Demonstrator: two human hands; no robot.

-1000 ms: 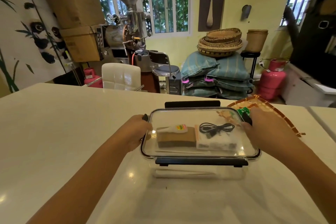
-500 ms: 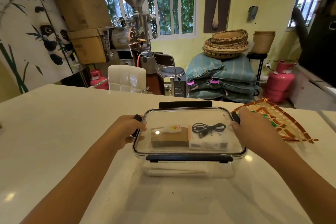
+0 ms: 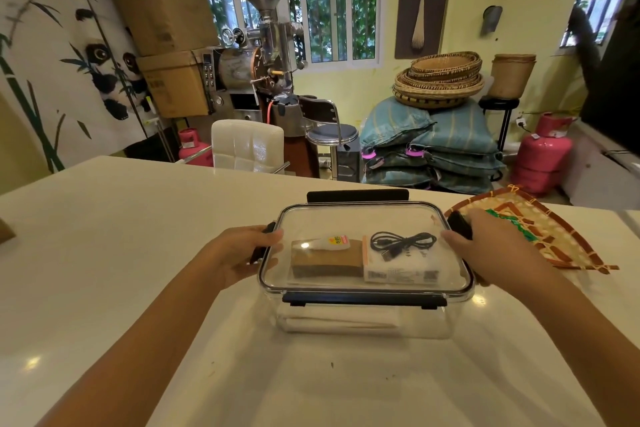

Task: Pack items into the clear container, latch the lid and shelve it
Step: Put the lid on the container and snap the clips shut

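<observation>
The clear container (image 3: 363,326) stands on the white table (image 3: 104,253) with its clear lid (image 3: 346,218) on top. Through the lid I see a brown box (image 3: 325,258), a small white glue bottle (image 3: 334,243), a white box (image 3: 398,269) and a coiled black cable (image 3: 401,243). My left hand (image 3: 239,253) grips the black latch on the left end. My right hand (image 3: 485,246) grips the black latch (image 3: 459,224) on the right end. The near latch (image 3: 363,298) lies down along the front rim; the far latch (image 3: 356,196) sticks out flat behind.
A woven fan-shaped mat (image 3: 547,236) lies on the table just right of my right hand. Behind the table are a white chair (image 3: 247,146), a coffee roaster (image 3: 256,59), stacked sacks (image 3: 433,146) and a pink gas cylinder (image 3: 543,156).
Both hands stay on the end latches of the container. My head has shifted, so the container sits slightly more to the left and the mat shows more fully.
</observation>
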